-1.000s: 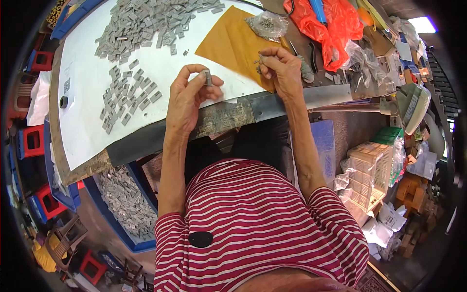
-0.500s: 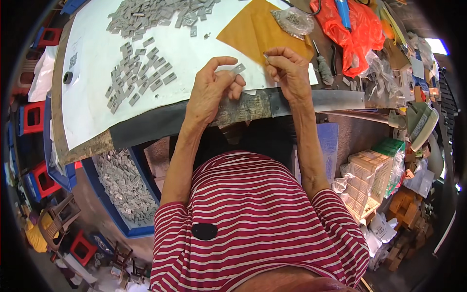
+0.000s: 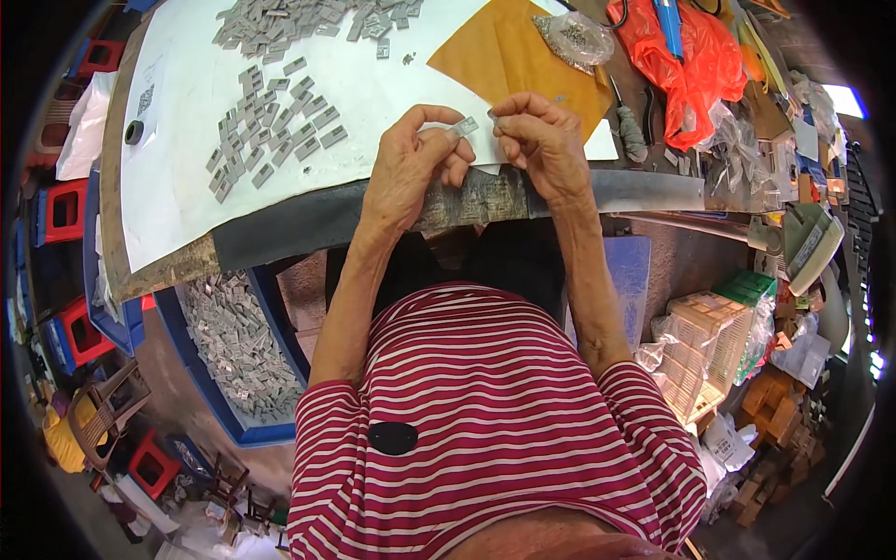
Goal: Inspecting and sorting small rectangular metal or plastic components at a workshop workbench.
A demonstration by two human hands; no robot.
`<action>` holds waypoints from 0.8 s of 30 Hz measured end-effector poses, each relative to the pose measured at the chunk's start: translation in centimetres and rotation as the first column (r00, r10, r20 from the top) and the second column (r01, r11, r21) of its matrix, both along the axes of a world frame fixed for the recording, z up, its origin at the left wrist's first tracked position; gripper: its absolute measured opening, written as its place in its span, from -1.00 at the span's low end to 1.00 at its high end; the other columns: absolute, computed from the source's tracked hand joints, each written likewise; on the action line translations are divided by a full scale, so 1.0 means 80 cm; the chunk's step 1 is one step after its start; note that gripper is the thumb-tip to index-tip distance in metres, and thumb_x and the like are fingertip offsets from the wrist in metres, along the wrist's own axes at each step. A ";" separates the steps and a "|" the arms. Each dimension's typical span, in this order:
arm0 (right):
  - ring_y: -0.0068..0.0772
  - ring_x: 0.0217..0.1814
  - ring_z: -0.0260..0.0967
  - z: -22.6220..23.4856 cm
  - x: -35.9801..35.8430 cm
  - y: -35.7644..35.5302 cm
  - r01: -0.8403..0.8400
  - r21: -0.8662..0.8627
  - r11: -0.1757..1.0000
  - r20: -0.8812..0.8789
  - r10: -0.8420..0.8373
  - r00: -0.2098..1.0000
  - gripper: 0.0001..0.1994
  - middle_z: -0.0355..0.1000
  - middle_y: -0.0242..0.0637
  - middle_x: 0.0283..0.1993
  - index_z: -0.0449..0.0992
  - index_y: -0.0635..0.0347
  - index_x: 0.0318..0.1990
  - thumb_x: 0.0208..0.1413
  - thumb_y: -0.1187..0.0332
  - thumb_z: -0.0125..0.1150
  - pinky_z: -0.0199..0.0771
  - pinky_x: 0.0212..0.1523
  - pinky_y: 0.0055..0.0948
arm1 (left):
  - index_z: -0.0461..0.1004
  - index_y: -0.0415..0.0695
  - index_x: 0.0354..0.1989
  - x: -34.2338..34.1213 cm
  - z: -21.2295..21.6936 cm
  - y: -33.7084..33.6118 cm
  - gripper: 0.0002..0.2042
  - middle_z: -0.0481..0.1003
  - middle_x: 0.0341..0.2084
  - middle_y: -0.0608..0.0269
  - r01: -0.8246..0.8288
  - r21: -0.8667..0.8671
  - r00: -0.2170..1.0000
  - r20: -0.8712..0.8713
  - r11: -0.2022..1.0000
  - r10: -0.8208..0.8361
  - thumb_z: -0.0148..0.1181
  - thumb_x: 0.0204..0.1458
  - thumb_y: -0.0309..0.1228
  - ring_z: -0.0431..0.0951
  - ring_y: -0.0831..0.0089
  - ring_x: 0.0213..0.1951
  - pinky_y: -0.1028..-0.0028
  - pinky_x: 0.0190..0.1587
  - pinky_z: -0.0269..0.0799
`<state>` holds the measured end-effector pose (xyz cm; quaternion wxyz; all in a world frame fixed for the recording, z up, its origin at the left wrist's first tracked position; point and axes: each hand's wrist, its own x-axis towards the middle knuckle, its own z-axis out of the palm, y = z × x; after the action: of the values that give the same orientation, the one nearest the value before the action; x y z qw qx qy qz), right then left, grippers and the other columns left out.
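Over the near edge of the white-covered table, my left hand [image 3: 411, 168] is closed on a small grey rectangular metal piece [image 3: 465, 126], pinched between thumb and forefinger. Close beside it, my right hand [image 3: 544, 145] pinches something tiny at its fingertips, too small to name; it is nearly at the end of the metal piece. A loose group of like grey pieces [image 3: 271, 131] lies to the left on the white sheet [image 3: 177, 56], and a bigger heap [image 3: 280, 23] sits at the far side. A clear plastic bag [image 3: 576, 39] of small parts rests on brown paper [image 3: 495, 51].
A red plastic bag [image 3: 686, 75], a blue-handled tool [image 3: 668, 26] and pliers [image 3: 650, 112] lie at the table's right. A black ring [image 3: 133, 133] sits at the left. Below stands a blue bin [image 3: 266, 435] full of grey pieces; a tan plastic crate [image 3: 700, 345] is on the right.
My right hand has come left, bringing its fingertips close to the metal piece in my left hand. The left hand keeps its pinch. The whole view has shifted slightly.
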<state>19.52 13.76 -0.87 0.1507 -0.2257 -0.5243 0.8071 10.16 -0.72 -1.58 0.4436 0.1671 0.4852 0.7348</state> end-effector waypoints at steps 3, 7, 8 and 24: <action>-0.69 -0.65 0.25 0.001 0.001 -0.004 -0.016 -0.012 1.000 -0.012 0.016 1.000 -0.87 0.37 -0.32 -0.55 0.43 0.38 -0.34 -0.11 0.57 0.07 0.14 -0.71 -0.79 | 0.27 -0.35 -0.19 0.001 0.000 0.000 -0.81 0.44 -0.57 0.16 -0.001 0.019 1.000 -0.002 1.000 0.001 -0.05 0.04 -0.52 0.36 0.61 -0.63 0.67 -0.54 0.29; -0.70 -0.65 0.24 0.004 0.002 -0.007 -0.032 0.008 0.999 -0.020 0.032 0.999 -0.87 0.37 -0.32 -0.54 0.42 0.38 -0.33 -0.10 0.57 0.08 0.14 -0.73 -0.79 | 0.27 -0.35 -0.18 0.002 0.001 -0.001 -0.81 0.44 -0.57 0.16 0.002 0.023 1.000 -0.005 1.000 -0.002 -0.06 0.05 -0.53 0.36 0.61 -0.63 0.67 -0.53 0.29; -0.70 -0.65 0.24 0.005 0.002 -0.008 -0.036 0.006 0.999 -0.025 0.036 0.999 -0.87 0.37 -0.32 -0.54 0.42 0.38 -0.33 -0.09 0.57 0.08 0.13 -0.73 -0.80 | 0.27 -0.35 -0.18 0.002 0.001 -0.002 -0.81 0.44 -0.57 0.16 0.001 0.023 1.000 -0.006 1.000 -0.001 -0.06 0.05 -0.53 0.36 0.61 -0.63 0.67 -0.53 0.29; -0.72 -0.68 0.23 0.012 0.009 -0.014 -0.178 0.226 0.958 0.084 0.163 0.983 -0.92 0.33 -0.42 -0.63 0.43 0.33 -0.40 -0.12 0.55 0.11 0.15 -0.71 -0.77 | 0.37 -0.34 -0.25 0.011 0.003 -0.005 -0.82 0.39 -0.63 0.32 -0.001 -0.066 0.978 -0.209 0.998 -0.013 -0.09 0.07 -0.49 0.24 0.72 -0.67 0.73 -0.61 0.16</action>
<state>20.26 12.67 0.12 0.0888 -0.1865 -0.6372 0.7425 11.04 -1.14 -1.38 0.3975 0.2305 0.5525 0.6955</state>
